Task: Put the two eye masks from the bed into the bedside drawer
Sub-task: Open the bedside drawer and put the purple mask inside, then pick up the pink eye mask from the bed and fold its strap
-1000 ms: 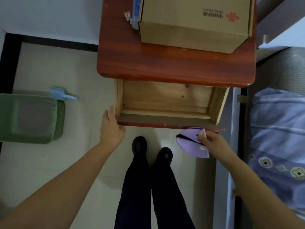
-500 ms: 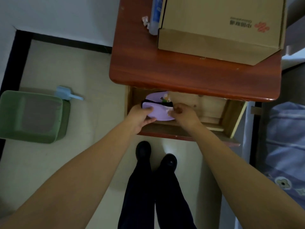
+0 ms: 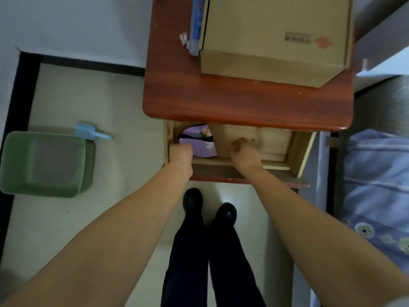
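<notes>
The bedside drawer (image 3: pixel 274 151) of pale wood is pulled out under the red-brown nightstand top (image 3: pixel 243 103). Purple eye-mask fabric (image 3: pixel 199 140) with a black strap and a small cartoon print lies in the drawer's left end; whether it is one mask or two stacked I cannot tell. My left hand (image 3: pixel 180 152) is curled in a fist over the fabric's lower left corner, its fingertips hidden. My right hand (image 3: pixel 242 151) rests inside the drawer's middle, fingers curled, apart from the fabric and holding nothing.
A cardboard box (image 3: pixel 276 38) and a blue tube (image 3: pixel 195 23) stand on the nightstand. The bed with blue bedding (image 3: pixel 376 185) is at the right. A green bin (image 3: pixel 44 162) and a small blue scoop (image 3: pixel 88 131) sit on the floor at the left. My shoes (image 3: pixel 210 207) stand below the drawer.
The purple fabric went from beside the drawer front in my right hand into the drawer's left end. My right hand has let go and shifted right.
</notes>
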Demonstrator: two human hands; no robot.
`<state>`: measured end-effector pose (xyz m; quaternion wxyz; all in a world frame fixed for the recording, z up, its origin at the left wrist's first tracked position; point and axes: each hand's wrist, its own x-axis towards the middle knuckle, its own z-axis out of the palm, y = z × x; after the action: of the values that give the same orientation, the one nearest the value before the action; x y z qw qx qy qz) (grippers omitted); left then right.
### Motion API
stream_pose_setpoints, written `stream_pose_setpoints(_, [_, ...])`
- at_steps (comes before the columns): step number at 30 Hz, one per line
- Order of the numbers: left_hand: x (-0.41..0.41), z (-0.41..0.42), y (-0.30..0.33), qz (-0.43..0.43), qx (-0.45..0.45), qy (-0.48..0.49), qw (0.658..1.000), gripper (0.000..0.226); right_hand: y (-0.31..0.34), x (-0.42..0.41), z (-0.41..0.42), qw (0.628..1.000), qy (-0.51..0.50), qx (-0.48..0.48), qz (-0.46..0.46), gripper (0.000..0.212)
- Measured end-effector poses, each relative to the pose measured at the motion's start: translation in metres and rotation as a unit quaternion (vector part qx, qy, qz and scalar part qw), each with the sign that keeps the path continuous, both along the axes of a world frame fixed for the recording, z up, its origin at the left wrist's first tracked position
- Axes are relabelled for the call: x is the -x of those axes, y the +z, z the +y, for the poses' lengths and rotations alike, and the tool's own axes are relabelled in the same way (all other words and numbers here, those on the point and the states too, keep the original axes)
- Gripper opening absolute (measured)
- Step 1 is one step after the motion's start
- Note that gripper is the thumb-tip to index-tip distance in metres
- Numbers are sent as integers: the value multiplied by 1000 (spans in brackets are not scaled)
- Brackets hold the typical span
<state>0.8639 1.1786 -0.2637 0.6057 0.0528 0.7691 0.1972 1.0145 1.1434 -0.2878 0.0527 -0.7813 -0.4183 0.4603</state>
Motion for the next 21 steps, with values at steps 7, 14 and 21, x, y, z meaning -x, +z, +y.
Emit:
stream_pose_setpoints(7, [-46, -23, 128, -35, -94, -276, 956, 12, 137, -80, -49, 997, -48, -13, -62, 30])
stream_pose_setpoints(14, [-185, -37, 252, 88, -367, -680, 629, 25, 261, -178, -126, 948, -59, -117, -289, 38])
stream_pose_setpoints(21, [-360, -98, 296, 78, -438, -770, 457, 26, 317, -315, -232, 917, -181, -88, -346, 48])
